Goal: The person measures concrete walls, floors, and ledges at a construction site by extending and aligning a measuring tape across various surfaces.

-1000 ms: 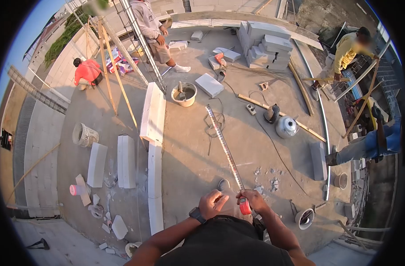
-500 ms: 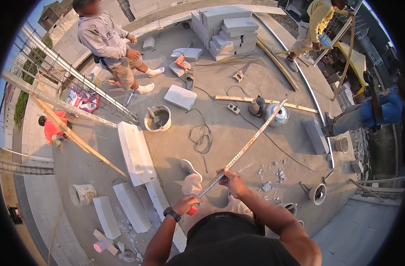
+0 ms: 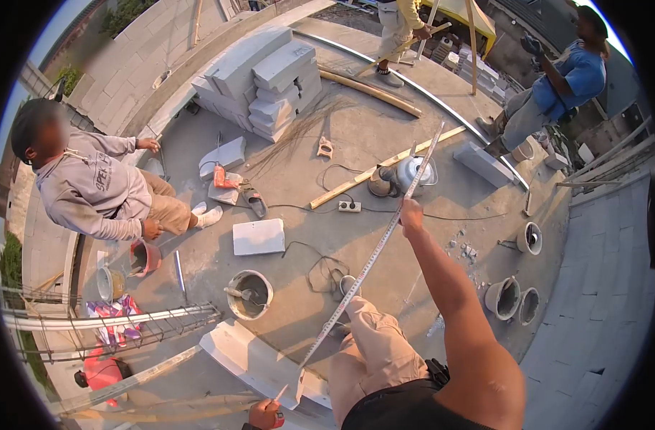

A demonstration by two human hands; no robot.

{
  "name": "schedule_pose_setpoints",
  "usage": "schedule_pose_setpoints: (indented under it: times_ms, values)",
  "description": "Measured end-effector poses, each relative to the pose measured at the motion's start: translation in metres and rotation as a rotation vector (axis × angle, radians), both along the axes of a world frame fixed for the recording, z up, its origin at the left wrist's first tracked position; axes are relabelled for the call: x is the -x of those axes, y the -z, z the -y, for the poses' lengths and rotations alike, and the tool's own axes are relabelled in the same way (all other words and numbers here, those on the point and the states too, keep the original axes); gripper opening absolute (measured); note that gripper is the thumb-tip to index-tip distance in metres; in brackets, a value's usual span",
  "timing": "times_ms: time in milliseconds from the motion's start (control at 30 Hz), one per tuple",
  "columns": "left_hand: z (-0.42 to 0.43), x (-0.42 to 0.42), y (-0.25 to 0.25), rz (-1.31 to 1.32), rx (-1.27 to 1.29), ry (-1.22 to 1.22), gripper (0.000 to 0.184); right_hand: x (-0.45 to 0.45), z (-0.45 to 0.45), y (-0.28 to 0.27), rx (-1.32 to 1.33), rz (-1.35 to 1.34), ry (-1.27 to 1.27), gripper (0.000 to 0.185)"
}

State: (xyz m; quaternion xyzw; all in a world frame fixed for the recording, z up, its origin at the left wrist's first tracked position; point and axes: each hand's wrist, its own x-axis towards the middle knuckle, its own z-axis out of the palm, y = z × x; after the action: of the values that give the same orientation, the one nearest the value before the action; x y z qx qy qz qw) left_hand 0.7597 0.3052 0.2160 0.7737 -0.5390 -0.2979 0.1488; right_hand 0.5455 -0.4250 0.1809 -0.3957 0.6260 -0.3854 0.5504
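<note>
My right hand point(image 3: 411, 217) is closed around the long, pale blade of a tape measure point(image 3: 370, 271), which slants across the view. The blade's far end is in front of a silver kettle-like container point(image 3: 416, 172), and its near end is over a white block point(image 3: 259, 369) by my leg. At the bottom edge my left hand point(image 3: 263, 414), partly cut off, is closed around the red tape case point(image 3: 279, 419). A short pale strip sticks up from that hand. How it joins the long blade cannot be made out.
A bucket with a trowel point(image 3: 250, 294) stands left of my feet. Beyond it are a white block point(image 3: 259, 237), a power strip point(image 3: 349, 206), a red power tool point(image 3: 226, 177) and stacked blocks point(image 3: 270, 79). A person in grey point(image 3: 105, 179) is at left, another in blue point(image 3: 567, 79) at right.
My view has turned, shifting the scene. My left hand has dropped to the bottom edge, away from my right hand, which is now stretched further forward along the blade.
</note>
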Motion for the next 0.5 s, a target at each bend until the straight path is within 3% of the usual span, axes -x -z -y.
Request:
schedule_pose_setpoints:
  times_ms: [33,100,167,233,333,400,467,500]
  values:
    - [0.085,-0.009,-0.037,-0.103,0.086,-0.037,0.023,-0.018,-0.016,0.013,-0.092,0.0,0.034,0.025]
    - [0.196,-0.011,-0.051,-0.285,-0.292,-0.424,0.02,-0.05,-0.063,0.035,-0.183,0.084,-0.034,0.023]
    - [0.271,-0.019,-0.017,-0.228,-0.392,-0.327,0.026,-0.083,-0.106,0.044,-0.358,0.193,-0.091,0.019]
    - [0.313,-0.022,0.035,-0.251,-0.19,-0.264,0.024,-0.11,-0.122,0.054,-0.46,0.186,-0.051,0.016]
    - [0.364,-0.032,0.088,-0.314,-0.131,-0.113,0.022,-0.136,-0.122,0.098,-0.409,0.219,0.026,0.016]
    - [0.382,-0.037,0.128,-0.288,-0.118,0.094,0.021,-0.144,-0.111,0.142,-0.438,0.041,0.046,0.02]
    - [0.394,-0.043,0.152,-0.355,-0.205,0.095,0.02,-0.15,-0.108,0.183,-0.631,0.108,0.078,0.018]
    - [0.4,-0.044,0.16,-0.61,-0.324,-0.127,0.021,-0.153,-0.108,0.192,-0.636,0.106,0.078,0.018]
